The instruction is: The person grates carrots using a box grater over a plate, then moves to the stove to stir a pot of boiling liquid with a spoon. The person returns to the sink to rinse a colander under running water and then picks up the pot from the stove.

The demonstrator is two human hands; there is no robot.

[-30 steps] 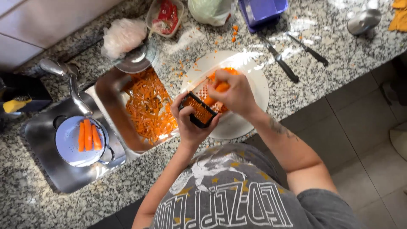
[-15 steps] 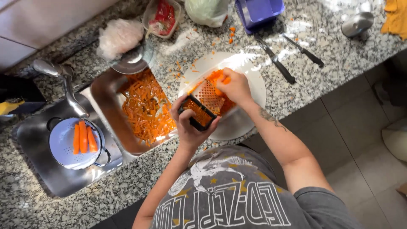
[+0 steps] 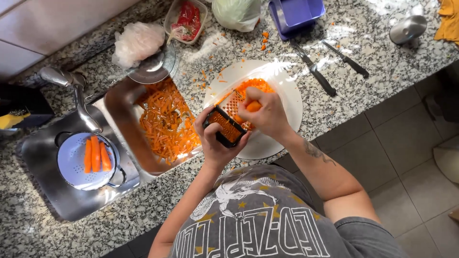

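Note:
My left hand (image 3: 213,143) grips the black handle end of a metal box grater (image 3: 225,125) that leans over a white round plate (image 3: 282,91). My right hand (image 3: 267,114) holds a carrot piece (image 3: 253,105) pressed against the grater's face. Orange carrot shreds (image 3: 256,86) pile on the plate beyond the grater. Both hands work close together above the plate's near left part.
A metal tray (image 3: 125,134) full of carrot peelings lies to the left. A blue colander (image 3: 71,157) with three carrots sits in the sink below a tap (image 3: 81,102). Two knives (image 3: 315,71), a purple container (image 3: 296,14), a metal shaker (image 3: 406,28) and bagged food lie farther back.
My right hand has slid the carrot piece down the grater toward me. The view has shifted slightly; the left hand keeps its hold on the grater.

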